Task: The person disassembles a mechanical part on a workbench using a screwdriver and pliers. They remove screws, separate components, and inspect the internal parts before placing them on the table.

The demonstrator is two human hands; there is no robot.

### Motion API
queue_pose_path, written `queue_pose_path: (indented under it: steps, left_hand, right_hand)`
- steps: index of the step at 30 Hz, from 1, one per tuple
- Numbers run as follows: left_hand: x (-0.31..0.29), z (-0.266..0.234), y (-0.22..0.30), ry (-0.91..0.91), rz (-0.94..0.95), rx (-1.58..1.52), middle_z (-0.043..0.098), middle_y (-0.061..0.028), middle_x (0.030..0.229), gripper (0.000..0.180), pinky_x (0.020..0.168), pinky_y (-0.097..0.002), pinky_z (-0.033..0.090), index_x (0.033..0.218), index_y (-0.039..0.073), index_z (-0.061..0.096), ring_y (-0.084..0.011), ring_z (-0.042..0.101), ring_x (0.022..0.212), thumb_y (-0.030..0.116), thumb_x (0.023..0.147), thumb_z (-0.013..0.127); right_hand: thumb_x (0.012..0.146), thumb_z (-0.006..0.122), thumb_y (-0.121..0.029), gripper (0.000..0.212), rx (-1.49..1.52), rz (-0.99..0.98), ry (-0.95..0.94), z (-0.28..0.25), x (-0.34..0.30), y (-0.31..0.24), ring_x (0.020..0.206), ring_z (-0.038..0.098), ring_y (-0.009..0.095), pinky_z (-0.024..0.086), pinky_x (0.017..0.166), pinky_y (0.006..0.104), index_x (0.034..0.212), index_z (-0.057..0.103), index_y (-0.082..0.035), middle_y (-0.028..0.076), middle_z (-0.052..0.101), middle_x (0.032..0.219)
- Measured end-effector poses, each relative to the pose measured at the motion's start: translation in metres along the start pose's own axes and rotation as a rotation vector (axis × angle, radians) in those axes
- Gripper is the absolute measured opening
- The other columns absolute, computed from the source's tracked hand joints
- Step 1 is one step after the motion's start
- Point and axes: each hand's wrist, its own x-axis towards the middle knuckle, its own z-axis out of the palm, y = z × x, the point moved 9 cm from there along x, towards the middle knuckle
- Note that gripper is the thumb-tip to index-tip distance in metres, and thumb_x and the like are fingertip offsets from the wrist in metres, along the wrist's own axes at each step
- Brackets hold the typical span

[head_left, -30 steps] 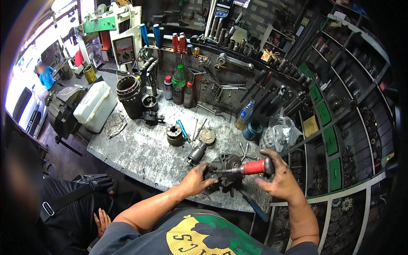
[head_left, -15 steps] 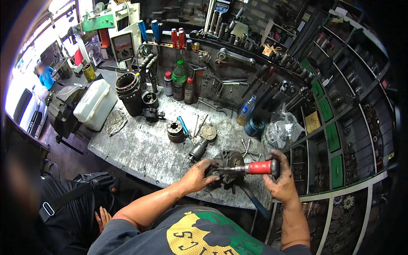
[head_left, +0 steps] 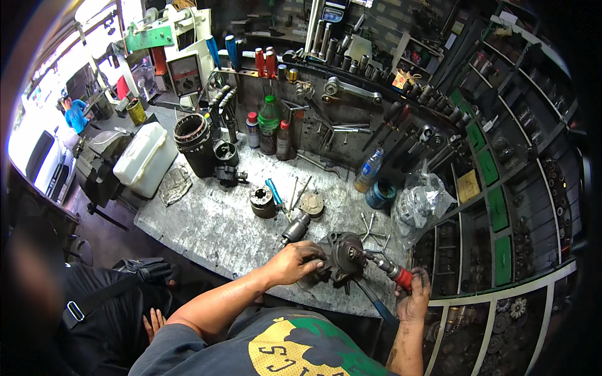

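A dark, greasy metal housing (head_left: 345, 252) with a round flanged face sits near the front edge of the bench. My left hand (head_left: 300, 262) grips its left side, thumb toward me and fingertips partly hidden. To the right, my right hand (head_left: 414, 301) is closed around a red-handled driver (head_left: 398, 274). The driver's metal shaft slants up and left, its tip by the housing's face; whether they touch I cannot tell. Below the housing a blue-handled tool (head_left: 382, 307) sticks out toward me. Just beyond my left hand lies a metal cylinder (head_left: 296, 229).
A ring-shaped metal part (head_left: 262, 202) and a round metal cap (head_left: 311, 203) lie farther back. A bagged part (head_left: 420, 200), a blue can (head_left: 380, 195) and a cross-shaped wrench (head_left: 373, 232) are at right. A white case (head_left: 145, 160) stands left. A person in black (head_left: 103, 307) is beside me.
My right hand has moved down and nearer to me, tilting the driver from level to slanted. The housing's round face shows more now. My left hand stays on the housing.
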Motion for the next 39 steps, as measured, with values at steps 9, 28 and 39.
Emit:
queue_pose_path:
  steps: [9, 28, 39]
  left_hand:
    - [0.027, -0.01, 0.029, 0.036, 0.119, 0.043, 0.069, -0.021, 0.108, 0.03, 0.091, -0.0488, 0.057, 0.112, -0.001, 0.07, -0.044, 0.069, 0.106, 0.023, 0.098, 0.083]
    - [0.095, -0.103, -0.031, 0.312, -0.108, 0.211, 0.08, -0.0248, 0.117, 0.039, 0.098, -0.0467, 0.061, 0.127, 0.002, 0.078, -0.0393, 0.079, 0.11, 0.032, 0.101, 0.078]
    - [-0.003, -0.029, 0.078, -0.196, 0.067, 0.359, 0.077, -0.0193, 0.103, 0.025, 0.084, -0.0498, 0.061, 0.123, 0.001, 0.073, -0.0433, 0.075, 0.096, 0.016, 0.103, 0.07]
  right_hand:
    - [0.103, 0.079, -0.04, 0.037, 0.111, 0.076, 0.221, -0.048, -0.033, 0.019, 0.072, 0.064, 0.015, 0.053, 0.058, 0.0298, 0.122, 0.063, -0.014, 0.003, 0.066, 0.093]
    - [0.099, 0.083, -0.028, 0.041, -0.015, 0.006, 0.153, -0.021, -0.063, 0.001, 0.076, 0.066, 0.021, 0.057, 0.057, 0.0332, 0.126, 0.061, -0.006, 0.006, 0.064, 0.101]
    - [0.1, 0.084, -0.033, 0.036, 0.026, -0.022, -0.031, 0.011, -0.013, -0.031, 0.073, 0.067, 0.017, 0.059, 0.06, 0.0304, 0.117, 0.068, -0.005, 0.006, 0.069, 0.094]
